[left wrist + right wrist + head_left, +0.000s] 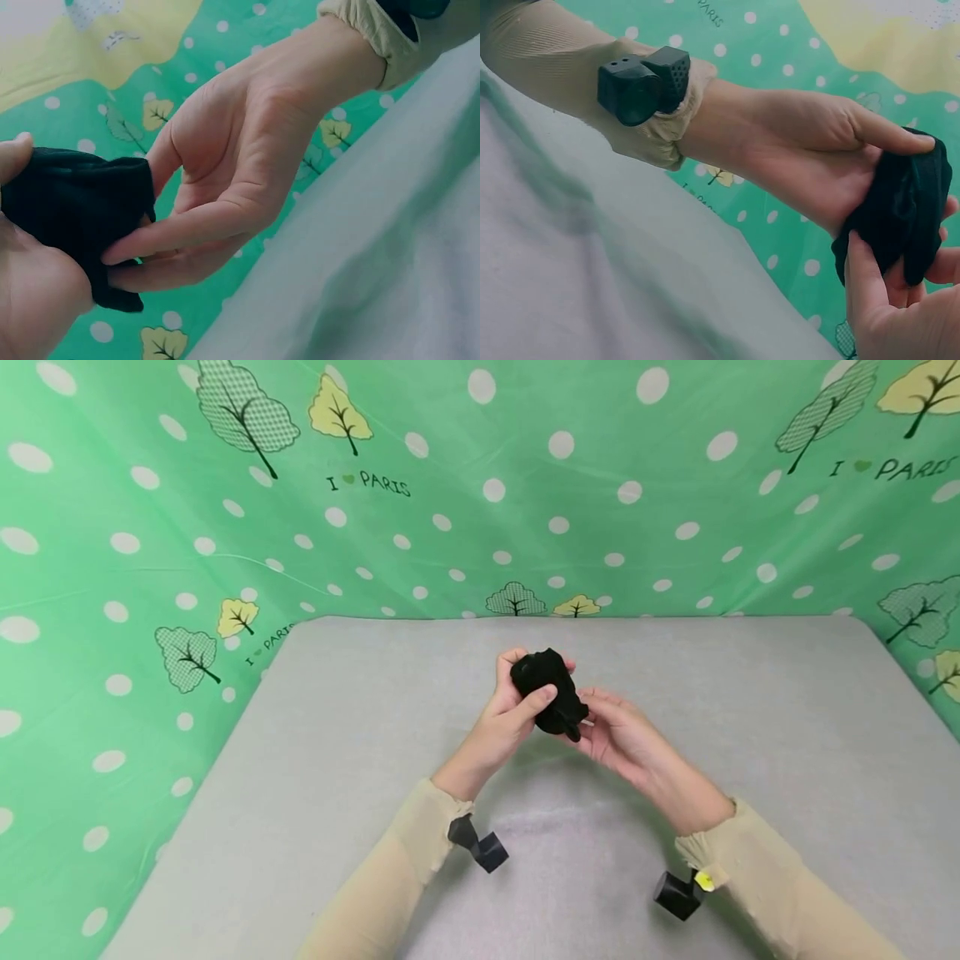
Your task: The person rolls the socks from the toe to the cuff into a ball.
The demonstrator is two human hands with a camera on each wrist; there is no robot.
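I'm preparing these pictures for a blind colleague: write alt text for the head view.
A person's left hand holds a black cloth bundle above a gray table, while the right hand grips the bundle's lower edge. Behind hangs a green sheet printed with white dots and trees.

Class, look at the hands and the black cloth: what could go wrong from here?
The bunched black cloth might slip or come undone if the left hand loosens, since its thumb presses on it. The right hand is at one end, so a hard tug there could pull it out of shape. The loose flap at that end might snag on a finger.
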